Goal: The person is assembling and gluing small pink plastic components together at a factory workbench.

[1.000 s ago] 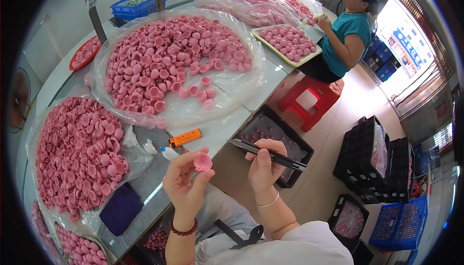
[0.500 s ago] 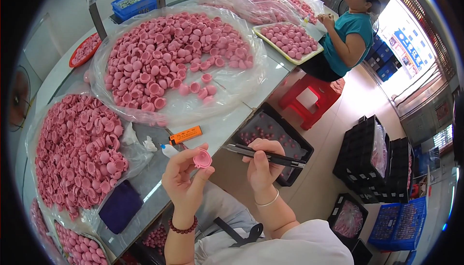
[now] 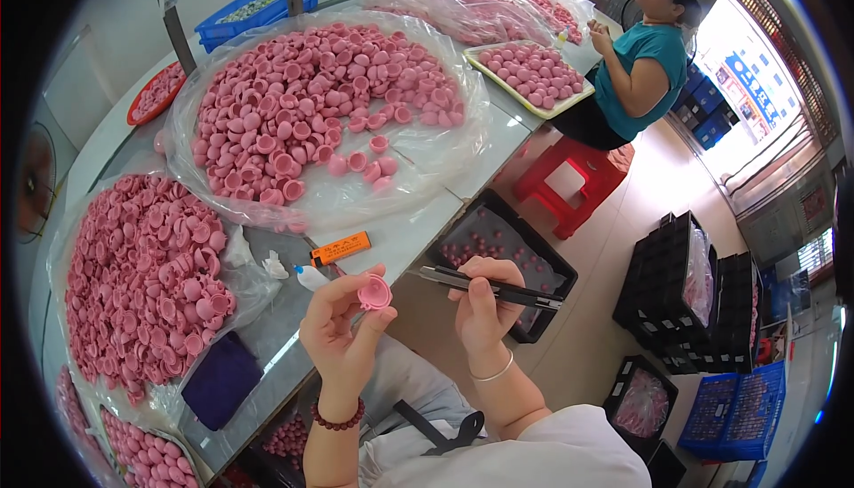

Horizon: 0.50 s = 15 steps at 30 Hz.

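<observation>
- Head view: the left hand (image 3: 342,332) pinches a small pink cup (image 3: 374,292) between thumb and fingertips, just off the near edge of the table (image 3: 405,225).
- The right hand (image 3: 480,306) is closed around dark tweezers (image 3: 489,285), their tips pointing at the cup, a small gap between them.
- Heaps of pink cups on clear plastic sheet (image 3: 311,114) crowd the table; an orange tube (image 3: 341,249) lies near its edge.
- A black tray (image 3: 525,261) sits below the hands; open floor separates it from the red stool (image 3: 574,177) of a seated co-worker (image 3: 636,70).

workshop | pink cap heaps (image 3: 302,105) on worktable (image 3: 400,230) | stacked crates (image 3: 685,283)
</observation>
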Tool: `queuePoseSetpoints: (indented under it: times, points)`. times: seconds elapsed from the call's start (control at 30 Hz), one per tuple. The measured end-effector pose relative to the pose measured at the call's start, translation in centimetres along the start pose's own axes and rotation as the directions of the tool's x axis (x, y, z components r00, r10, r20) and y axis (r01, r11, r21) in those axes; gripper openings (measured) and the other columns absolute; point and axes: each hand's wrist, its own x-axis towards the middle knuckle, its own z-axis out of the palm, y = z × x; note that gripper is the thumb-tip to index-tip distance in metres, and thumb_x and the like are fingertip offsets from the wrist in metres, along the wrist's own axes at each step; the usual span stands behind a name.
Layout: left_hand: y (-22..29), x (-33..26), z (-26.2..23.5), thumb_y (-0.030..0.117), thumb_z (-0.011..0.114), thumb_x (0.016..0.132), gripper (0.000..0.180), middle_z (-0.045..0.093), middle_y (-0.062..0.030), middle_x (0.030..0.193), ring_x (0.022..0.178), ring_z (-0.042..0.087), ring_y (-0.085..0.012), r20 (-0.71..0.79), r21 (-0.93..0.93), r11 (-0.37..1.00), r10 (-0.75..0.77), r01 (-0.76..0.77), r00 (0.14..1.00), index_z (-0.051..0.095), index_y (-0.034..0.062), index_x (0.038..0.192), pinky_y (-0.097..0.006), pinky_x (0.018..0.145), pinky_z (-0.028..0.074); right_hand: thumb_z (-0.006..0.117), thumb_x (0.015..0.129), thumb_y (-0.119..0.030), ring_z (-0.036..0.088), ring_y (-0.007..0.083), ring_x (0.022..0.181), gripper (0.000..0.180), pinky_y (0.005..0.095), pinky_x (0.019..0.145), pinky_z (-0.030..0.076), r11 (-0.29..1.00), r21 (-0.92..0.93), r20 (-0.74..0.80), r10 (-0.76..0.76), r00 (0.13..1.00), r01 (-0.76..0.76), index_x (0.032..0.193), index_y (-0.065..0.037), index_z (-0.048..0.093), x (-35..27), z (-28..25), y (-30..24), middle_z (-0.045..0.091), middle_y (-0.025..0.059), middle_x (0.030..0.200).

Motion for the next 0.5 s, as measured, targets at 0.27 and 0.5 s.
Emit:
queuePoseSetpoints:
  times: [0.27,0.5]
  points:
    - [-0.1,-0.1,-0.2,-0.011,0.065,0.070,0.038,0.060,-0.0212,0.105,0.088,0.061,-0.0177,0.095,-0.137,0.986,0.112,-0.099,0.989,0.052,-0.0038,0.105,-0.026,0.076,0.051,0.053,0.087,-0.019,0.041,0.0107,0.056,0.018,0.0211,0.049,0.036,0.996,0.015,0.047,-0.086,0.995,0.085,0.088,-0.002,0.048,0.6,0.4,-1.4,0.044,0.0040,0.062]
    - [-0.4,-0.5,-1.3,0.007,0.075,0.068,0.044,0.057,-0.0290,0.103,0.081,0.064,-0.0233,0.132,-0.124,0.975,0.200,-0.184,0.971,0.049,-0.0006,0.102,-0.029,0.072,0.053,0.050,0.089,-0.017,0.040,0.0092,0.058,0.016,0.0194,0.048,0.036,0.989,0.142,0.106,-0.055,0.993,0.040,0.088,-0.002,0.047,0.2,0.8,-1.6,0.045,0.0033,0.064]
